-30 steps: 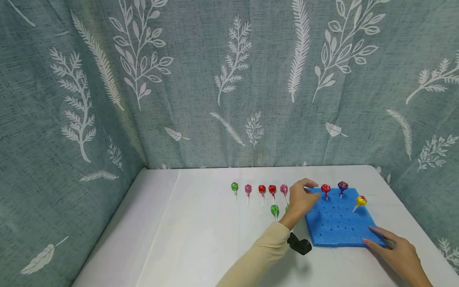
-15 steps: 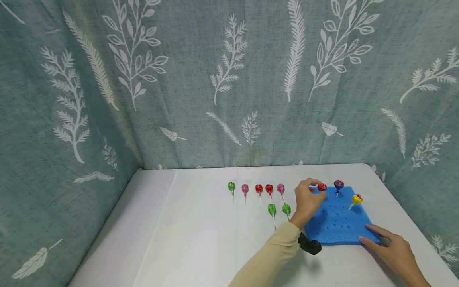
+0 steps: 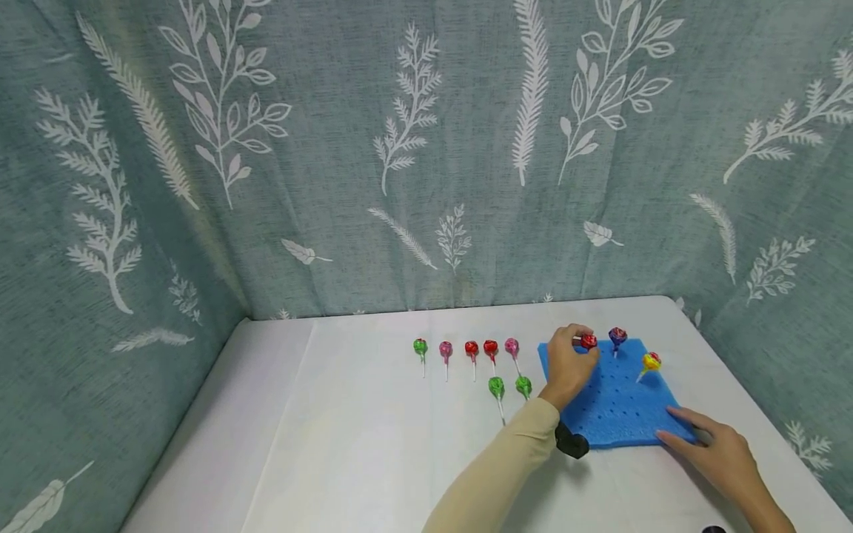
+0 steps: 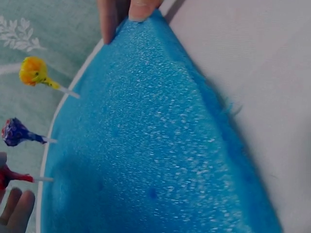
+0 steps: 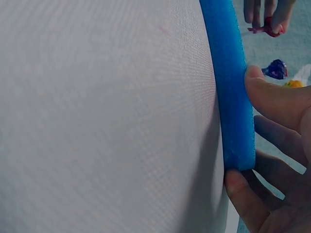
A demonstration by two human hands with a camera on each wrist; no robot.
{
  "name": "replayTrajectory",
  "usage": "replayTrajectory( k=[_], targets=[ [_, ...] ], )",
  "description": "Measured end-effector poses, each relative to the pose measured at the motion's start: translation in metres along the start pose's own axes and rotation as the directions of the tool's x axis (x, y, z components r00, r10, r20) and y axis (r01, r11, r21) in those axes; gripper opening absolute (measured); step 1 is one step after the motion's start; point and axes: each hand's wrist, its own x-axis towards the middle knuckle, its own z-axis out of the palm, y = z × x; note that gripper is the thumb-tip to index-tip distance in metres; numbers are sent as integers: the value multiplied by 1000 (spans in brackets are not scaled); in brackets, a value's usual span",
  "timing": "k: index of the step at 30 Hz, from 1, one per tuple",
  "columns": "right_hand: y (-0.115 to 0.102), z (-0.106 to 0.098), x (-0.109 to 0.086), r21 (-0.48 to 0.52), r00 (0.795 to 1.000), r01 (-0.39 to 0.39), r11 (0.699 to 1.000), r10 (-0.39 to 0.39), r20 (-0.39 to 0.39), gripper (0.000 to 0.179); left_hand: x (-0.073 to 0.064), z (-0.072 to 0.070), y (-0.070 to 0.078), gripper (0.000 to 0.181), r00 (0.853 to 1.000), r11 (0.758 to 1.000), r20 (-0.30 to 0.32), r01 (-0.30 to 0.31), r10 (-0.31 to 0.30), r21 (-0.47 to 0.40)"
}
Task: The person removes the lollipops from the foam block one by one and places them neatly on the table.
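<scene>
- Blue foam board dotted with holes (image 3: 616, 407) lies on the white surface (image 3: 346, 429); its near left corner hides behind the black device (image 3: 571, 443) at my left wrist.
- My left hand (image 3: 566, 368) pinches a round red-wrapped lollipop (image 3: 589, 341) over the board's far left part, hiding its stick from the head view.
- The left wrist view shows that white stick reaching the board; whether its tip sits in a hole, I cannot tell.
- Only the right wrist view shows the board's thick side clearly, my right hand (image 3: 722, 455) gripping the near right corner.
- A purple-wrapped lollipop (image 3: 617, 335) and a leaning yellow-wrapped lollipop (image 3: 651, 361) stand in the board.
- Seven green, pink and red lollipops (image 3: 471, 349) lie to its left; my beige sleeve (image 3: 506, 466) covers one stick's end.
</scene>
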Motion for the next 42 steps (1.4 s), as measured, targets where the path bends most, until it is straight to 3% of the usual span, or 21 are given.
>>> replayTrajectory(
  k=[16,21,34,42],
  targets=[
    [0,4,-1,0,1000,16,1000,-16,-22,75,0,-4,4,18,999,998,43,27,-25,-52],
    [1,4,-1,-2,999,13,1000,-13,-30,74,2,-9,10,17,999,997,40,-13,16,-80],
    [-3,1,1,1,1000,3,1000,-3,-8,75,9,-37,34,19,991,983,56,-110,119,-147],
    [-3,0,2,-6,999,-40,999,40,25,79,7,-53,37,19,993,989,80,-73,84,-130]
  ],
)
